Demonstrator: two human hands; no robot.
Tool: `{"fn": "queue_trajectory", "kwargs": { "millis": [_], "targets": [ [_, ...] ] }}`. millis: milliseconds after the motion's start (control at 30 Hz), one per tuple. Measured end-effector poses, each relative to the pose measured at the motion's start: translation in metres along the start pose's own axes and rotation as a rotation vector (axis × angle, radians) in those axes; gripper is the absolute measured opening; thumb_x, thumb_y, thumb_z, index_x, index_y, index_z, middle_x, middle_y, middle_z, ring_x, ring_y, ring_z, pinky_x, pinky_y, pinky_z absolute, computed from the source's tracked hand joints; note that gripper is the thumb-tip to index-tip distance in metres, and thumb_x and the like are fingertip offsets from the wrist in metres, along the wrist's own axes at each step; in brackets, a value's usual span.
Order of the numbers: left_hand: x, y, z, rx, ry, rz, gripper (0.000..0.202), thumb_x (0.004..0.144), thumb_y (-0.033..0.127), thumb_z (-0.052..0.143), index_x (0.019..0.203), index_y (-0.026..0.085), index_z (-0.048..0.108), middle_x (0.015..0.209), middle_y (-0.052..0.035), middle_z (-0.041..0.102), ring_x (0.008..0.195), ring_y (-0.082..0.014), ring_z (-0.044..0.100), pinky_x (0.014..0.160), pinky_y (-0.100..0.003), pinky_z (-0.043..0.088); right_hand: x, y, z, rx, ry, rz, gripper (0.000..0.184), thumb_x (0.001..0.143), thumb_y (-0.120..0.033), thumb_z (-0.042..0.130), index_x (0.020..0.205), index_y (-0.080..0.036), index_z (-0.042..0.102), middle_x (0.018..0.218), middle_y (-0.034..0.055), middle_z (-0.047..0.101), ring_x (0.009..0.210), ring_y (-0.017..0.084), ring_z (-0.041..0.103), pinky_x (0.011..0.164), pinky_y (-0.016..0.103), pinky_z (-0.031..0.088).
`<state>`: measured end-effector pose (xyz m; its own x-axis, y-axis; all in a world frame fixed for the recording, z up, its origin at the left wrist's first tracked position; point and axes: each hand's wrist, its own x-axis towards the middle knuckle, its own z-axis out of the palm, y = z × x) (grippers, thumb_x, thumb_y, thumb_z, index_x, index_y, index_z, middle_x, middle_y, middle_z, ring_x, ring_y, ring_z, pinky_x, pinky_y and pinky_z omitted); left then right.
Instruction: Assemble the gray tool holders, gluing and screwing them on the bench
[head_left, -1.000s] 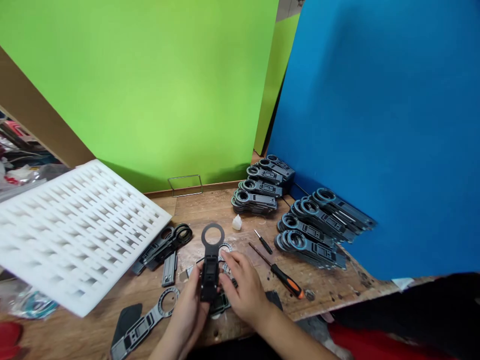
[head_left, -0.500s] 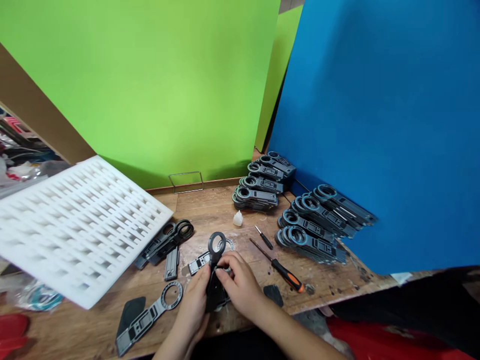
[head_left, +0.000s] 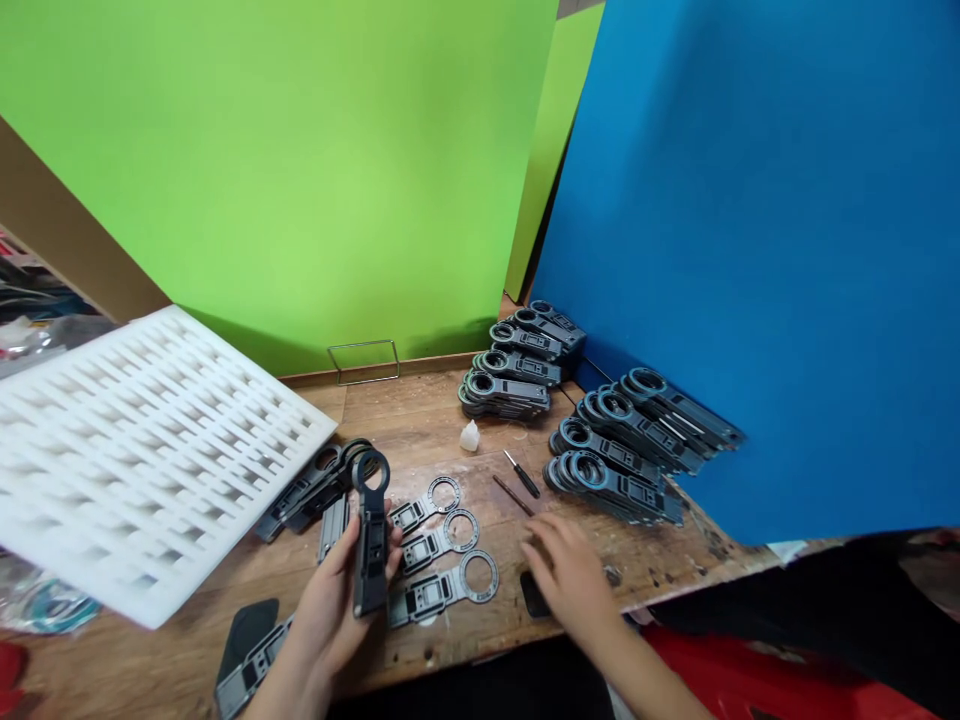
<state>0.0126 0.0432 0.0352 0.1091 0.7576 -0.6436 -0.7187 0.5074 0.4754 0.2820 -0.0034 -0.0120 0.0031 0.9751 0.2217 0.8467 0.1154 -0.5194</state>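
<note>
My left hand [head_left: 330, 600] holds a black ring-headed part [head_left: 370, 530] upright by its lower body, ring end up. My right hand [head_left: 571, 578] lies palm down to the right with its fingers spread. It covers the handle of a long screwdriver whose thin shaft [head_left: 511, 494] sticks out toward the back left. Three grey ring-ended plates [head_left: 444, 582] lie side by side on the wooden bench [head_left: 420, 420] between my hands.
A white foam grid tray [head_left: 142, 450] leans at the left. Stacks of dark ring-headed parts [head_left: 615, 455] sit against the blue board, with more [head_left: 517, 365] at the back. Also here are a small screwdriver [head_left: 522, 474], a white bottle tip [head_left: 469, 437], more black parts [head_left: 315, 485] and a black pad [head_left: 247, 630].
My left hand has carried the black part to the left and raised it. My right hand let go of it and moved right onto the screwdriver handle, uncovering the grey plates.
</note>
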Motion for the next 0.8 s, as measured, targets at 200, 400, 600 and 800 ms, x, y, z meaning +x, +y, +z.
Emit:
{"fn": "queue_trajectory", "kwargs": {
  "millis": [200,400,600,800],
  "targets": [
    [0.012,-0.013,0.008,0.004,-0.14,0.009,0.031,0.086,0.047,0.054,0.111,0.029,0.053,0.056,0.0078,0.043,0.034,-0.0022,0.035,0.031,-0.008,0.024,-0.027,0.042,-0.01,-0.063,-0.195,0.233,0.04,0.087,-0.041,0.043,0.11,-0.015,0.062,0.103,0.0141,0.063,0.097,0.029,0.061,0.086,0.044,0.048],
    [0.03,-0.017,0.002,0.38,0.154,0.508,0.053,0.074,0.061,0.059,0.109,0.023,0.05,0.056,0.0091,0.041,0.04,-0.0057,0.039,0.034,-0.013,0.03,-0.035,-0.037,-0.013,0.52,-0.362,0.239,0.037,0.086,-0.038,0.046,0.112,-0.021,0.066,0.113,0.0106,0.066,0.106,0.024,0.06,0.092,0.034,0.046],
    [0.03,-0.007,-0.009,0.567,0.261,0.662,0.069,0.07,0.067,0.056,0.12,0.02,0.044,0.062,0.0075,0.044,0.043,-0.0086,0.044,0.036,-0.018,0.036,-0.023,-0.07,-0.022,0.701,-0.495,0.267,0.036,0.083,-0.04,0.051,0.109,-0.022,0.069,0.107,0.0095,0.069,0.103,0.026,0.061,0.092,0.036,0.045],
    [0.026,-0.006,-0.01,0.609,0.211,0.703,0.057,0.074,0.063,0.054,0.108,0.018,0.05,0.06,0.0078,0.042,0.041,-0.0088,0.043,0.037,-0.02,0.039,-0.014,-0.077,-0.026,0.751,-0.567,0.318,0.042,0.081,-0.047,0.053,0.108,-0.02,0.07,0.104,0.01,0.069,0.101,0.027,0.059,0.092,0.036,0.042]
  ]
}}
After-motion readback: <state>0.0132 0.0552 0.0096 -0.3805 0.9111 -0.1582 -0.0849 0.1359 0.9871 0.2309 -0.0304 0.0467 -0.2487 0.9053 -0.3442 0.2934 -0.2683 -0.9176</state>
